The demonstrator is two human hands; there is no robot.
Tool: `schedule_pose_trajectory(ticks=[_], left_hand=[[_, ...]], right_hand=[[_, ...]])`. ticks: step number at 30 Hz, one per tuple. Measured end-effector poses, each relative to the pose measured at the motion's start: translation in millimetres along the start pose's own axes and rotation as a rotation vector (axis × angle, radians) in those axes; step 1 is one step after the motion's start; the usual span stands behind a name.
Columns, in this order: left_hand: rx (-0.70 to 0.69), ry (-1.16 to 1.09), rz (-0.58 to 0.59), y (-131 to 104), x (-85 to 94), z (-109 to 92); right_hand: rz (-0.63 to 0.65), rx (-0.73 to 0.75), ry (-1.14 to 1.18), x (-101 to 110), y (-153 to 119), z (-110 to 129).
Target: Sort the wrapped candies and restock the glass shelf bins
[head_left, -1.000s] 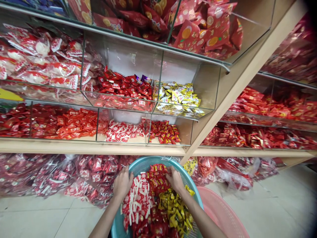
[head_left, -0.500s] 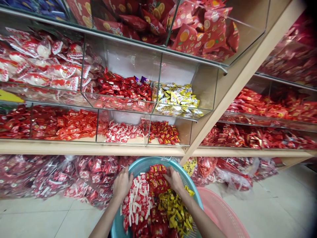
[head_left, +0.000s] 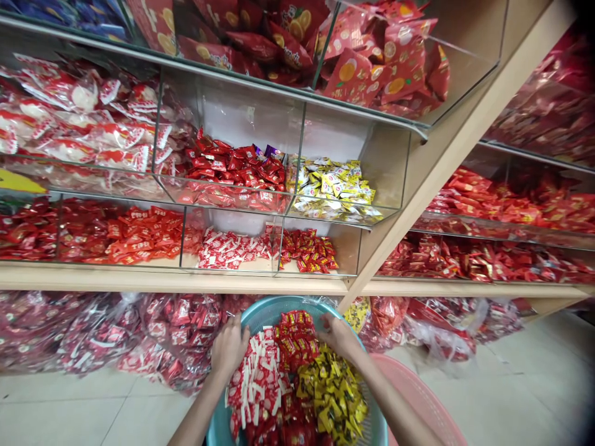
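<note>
A teal plastic basket [head_left: 218, 409] holds wrapped sweets in separate heaps. My left hand [head_left: 229, 345] grips its left rim, with the thumb toward the inside. Red-and-white wrapped sweets [head_left: 258, 378] lie beside that hand. My right hand [head_left: 338, 336] is over the right side of the basket, fingers bent and apart, nothing visible in them. Closest to its fingertips are small red packets with yellow print [head_left: 297, 337]. Yellow-and-black packets [head_left: 332, 393] are heaped below the right wrist, and darker red packets [head_left: 295, 418] fill the front middle.
A wooden shelf [head_left: 186, 283] with glass compartments of sweets stands directly behind the basket. Clear bags of sweets [head_left: 179, 334] lie under it on the tiled floor [head_left: 60, 409]. On the right, a pink basket [head_left: 423, 396] is partly beneath the teal one.
My right hand has shifted right, away from the small red packets, uncovering more of the yellow-and-black heap. My left hand stays on the rim.
</note>
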State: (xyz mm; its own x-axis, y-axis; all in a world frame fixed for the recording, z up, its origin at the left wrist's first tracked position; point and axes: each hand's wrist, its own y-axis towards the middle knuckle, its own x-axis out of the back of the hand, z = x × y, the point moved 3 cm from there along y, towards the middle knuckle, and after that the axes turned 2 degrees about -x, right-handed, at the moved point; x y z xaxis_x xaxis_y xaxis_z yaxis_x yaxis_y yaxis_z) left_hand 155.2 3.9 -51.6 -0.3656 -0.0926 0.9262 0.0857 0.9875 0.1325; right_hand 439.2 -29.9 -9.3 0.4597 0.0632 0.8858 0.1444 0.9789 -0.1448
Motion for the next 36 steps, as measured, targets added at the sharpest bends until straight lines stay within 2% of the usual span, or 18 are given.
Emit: schedule_pose_trajectory(ticks=[3, 5, 8, 11, 12, 14, 16, 18, 23, 36], left_hand=[[-0.005, -0.003, 0.001, 0.0, -2.8, 1.2], [-0.009, 0.002, 0.0, -0.4, -2.8, 1.3], [-0.007, -0.002, 0.0, -1.1, -0.6, 0.7], [0.003, -0.005, 0.009, -1.3, 1.3, 0.0], [0.006, 0.001, 0.01, -1.3, 1.7, -0.2], [0.007, 0.016, 0.005, -1.1, 1.9, -0.3], [0.004, 0.015, 0.001, -0.9, 1.5, -0.3], [0.008, -0.007, 0.006, -0.9, 0.9, -0.1], [0.006, 0.001, 0.002, -0.7, 0.8, 0.3], [0.022, -0.013, 0.02, -1.3, 3.5, -1.1]], right_hand=[[0.175, 0.145, 0.224, 47.4, -8.6, 31.7], [0.255, 0.184, 0.387, 84.3, -8.7, 57.2], [0.077, 0.255, 0.392, 136.5, 9.6, 87.2], [-0.178, 0.212, 0.111, 162.6, 42.2, 96.2], [-0.217, 0.158, -0.001, 164.0, 52.9, 95.3], [-0.209, 0.019, -0.192, 158.8, 69.6, 90.8], [-0.17, -0.105, -0.305, 149.3, 78.1, 86.5], [-0.166, -0.169, -0.364, 141.2, 80.1, 85.5], [-0.118, -0.183, -0.398, 132.2, 81.1, 88.8], [-0.048, -0.169, -0.362, 129.2, 89.6, 81.8]])
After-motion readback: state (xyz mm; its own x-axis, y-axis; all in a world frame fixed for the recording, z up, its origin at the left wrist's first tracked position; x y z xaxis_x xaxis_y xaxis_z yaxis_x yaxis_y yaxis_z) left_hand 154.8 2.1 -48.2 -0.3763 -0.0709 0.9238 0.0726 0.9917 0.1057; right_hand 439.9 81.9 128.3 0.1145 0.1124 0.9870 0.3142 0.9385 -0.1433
